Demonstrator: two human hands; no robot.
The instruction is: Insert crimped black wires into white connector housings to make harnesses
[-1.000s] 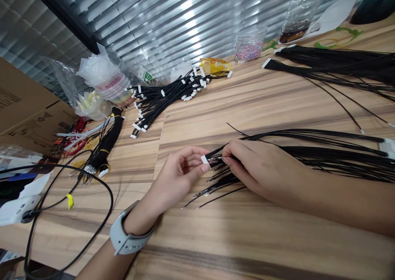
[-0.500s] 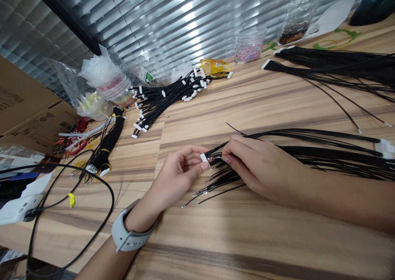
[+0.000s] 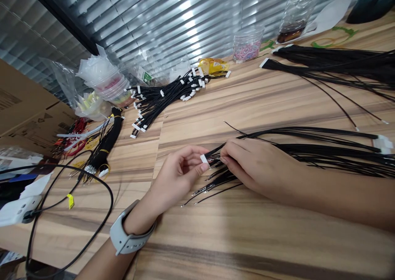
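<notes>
My left hand (image 3: 180, 171) pinches a small white connector (image 3: 204, 159) between thumb and fingers. Black wires (image 3: 277, 131) run from the connector's right side, past my knuckles, to another white connector (image 3: 382, 143) at the far right. Just right of the held connector, my right hand (image 3: 253, 160) is closed in a pinch on a thin black wire, its tip close to the connector; the fingertips partly hide it. Below both hands lies a bundle of loose black wires (image 3: 226, 179) with bare metal terminals at their left ends.
A pile of short black cables (image 3: 169, 95) with white connectors lies behind. More long black cables (image 3: 333, 66) are at the back right. Along the blinds stand a jar of pink bits (image 3: 247, 47) and a bottle (image 3: 296, 17). A looped black cord (image 3: 112, 193) lies left.
My right hand has shifted very slightly left and down in the picture, along with the whole scene. Both hands keep their pinches, and the connector stays in my left fingers.
</notes>
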